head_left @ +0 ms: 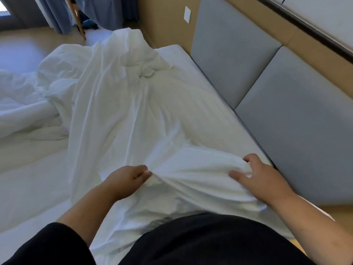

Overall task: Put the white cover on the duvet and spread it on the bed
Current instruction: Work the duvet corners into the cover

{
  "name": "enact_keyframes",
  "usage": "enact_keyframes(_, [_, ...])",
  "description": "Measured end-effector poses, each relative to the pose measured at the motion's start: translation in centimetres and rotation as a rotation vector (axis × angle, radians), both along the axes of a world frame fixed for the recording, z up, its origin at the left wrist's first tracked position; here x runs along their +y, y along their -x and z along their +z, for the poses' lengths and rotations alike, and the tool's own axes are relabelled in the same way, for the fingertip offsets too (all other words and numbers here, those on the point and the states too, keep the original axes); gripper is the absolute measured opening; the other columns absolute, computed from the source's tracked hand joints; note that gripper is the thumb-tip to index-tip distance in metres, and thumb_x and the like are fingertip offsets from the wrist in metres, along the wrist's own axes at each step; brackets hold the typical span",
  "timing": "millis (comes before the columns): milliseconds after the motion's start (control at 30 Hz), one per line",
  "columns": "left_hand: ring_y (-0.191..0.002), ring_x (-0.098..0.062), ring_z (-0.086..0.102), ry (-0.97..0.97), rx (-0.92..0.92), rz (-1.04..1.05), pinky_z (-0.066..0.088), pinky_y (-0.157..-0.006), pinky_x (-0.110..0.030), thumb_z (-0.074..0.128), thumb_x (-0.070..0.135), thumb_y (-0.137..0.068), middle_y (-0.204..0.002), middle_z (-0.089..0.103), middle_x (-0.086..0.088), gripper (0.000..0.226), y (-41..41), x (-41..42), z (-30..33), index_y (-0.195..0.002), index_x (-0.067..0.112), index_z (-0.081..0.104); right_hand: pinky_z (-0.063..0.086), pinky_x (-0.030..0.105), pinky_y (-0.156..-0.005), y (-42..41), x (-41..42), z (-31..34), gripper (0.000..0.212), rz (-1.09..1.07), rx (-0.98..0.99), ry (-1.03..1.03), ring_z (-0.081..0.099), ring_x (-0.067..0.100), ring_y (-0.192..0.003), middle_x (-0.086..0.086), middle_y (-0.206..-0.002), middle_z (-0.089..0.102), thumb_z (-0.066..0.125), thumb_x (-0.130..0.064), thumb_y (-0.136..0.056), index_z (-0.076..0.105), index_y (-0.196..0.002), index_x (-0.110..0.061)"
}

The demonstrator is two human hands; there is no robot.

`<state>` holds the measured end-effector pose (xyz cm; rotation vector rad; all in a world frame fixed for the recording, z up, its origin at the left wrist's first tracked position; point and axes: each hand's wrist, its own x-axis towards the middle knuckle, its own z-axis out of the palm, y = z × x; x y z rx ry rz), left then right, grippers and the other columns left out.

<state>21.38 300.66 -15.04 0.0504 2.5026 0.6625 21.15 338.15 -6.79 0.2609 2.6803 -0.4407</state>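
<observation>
Head view, looking down over the bed (200,77): my left hand (125,180) pinches a fold of the white cover (118,115), thumb and fingers (145,174) closed together on the cloth. My right hand (261,178) rests on a bunched edge of the same cover near the bed's right side, with its fingers spread and partly curled into the fabric; the thumb lies flat on the cloth. Whether that hand truly grips the cloth or only presses on it, I cannot tell.

Cover condition: it runs in a long, creased strip from my body up the bed, with ridges fanning out from a twisted knot of fabric at the far end. A fuller white mass, apparently the duvet (24,108), lies rumpled on the left part of the bed, touching the cover's left edge. Where one white layer ends and the other begins is not clear.

Surroundings: grey padded headboard panels (286,104) stand along the right edge of the mattress. Blue curtains (57,14) hang at the far left. My black sleeve (49,245) and black top fill the bottom of the view.
</observation>
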Motion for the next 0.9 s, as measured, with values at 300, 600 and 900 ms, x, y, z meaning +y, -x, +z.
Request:
enact_keyframes(300, [-0.094,-0.019,0.057,0.132,-0.148,-0.080,0.046,-0.079,-0.032,0.050,0.038,-0.097,-0.109,0.055,0.003,0.022,0.4,3.0,-5.5,-0.111,0.021,0.048,0.047,0.024,-0.091,-0.8,-0.6,0.5,0.080,0.165,-0.331,0.110,0.058,0.010,-0.109,-0.011,-0.123,0.058,0.069,-0.070,-0.075,0.043,-0.138,-0.027])
enact_keyframes(600, [-0.152,-0.016,0.008,0.096,0.277,-0.692,0.010,-0.123,-0.037,0.079,0.062,-0.068,-0.166,0.007,0.006,0.125,12.9,11.6,-1.5,-0.158,0.021,0.003,0.053,0.035,-0.087,-2.4,1.9,6.0,0.054,0.460,-0.238,0.302,0.065,0.001,-0.098,-0.021,-0.107,0.070,0.054,-0.075,-0.080,0.062,-0.113,-0.033])
enact_keyframes(900, [-0.123,-0.018,0.053,0.237,0.354,-1.027,0.024,-0.118,-0.037,0.046,0.044,-0.100,-0.122,0.061,0.005,0.032,19.6,15.8,0.3,-0.122,0.023,0.055,0.051,0.033,-0.077,-0.7,7.0,7.4,0.057,0.325,-0.115,0.331,0.064,0.008,-0.082,-0.013,-0.087,0.069,0.035,-0.077,-0.088,0.062,-0.092,-0.027])
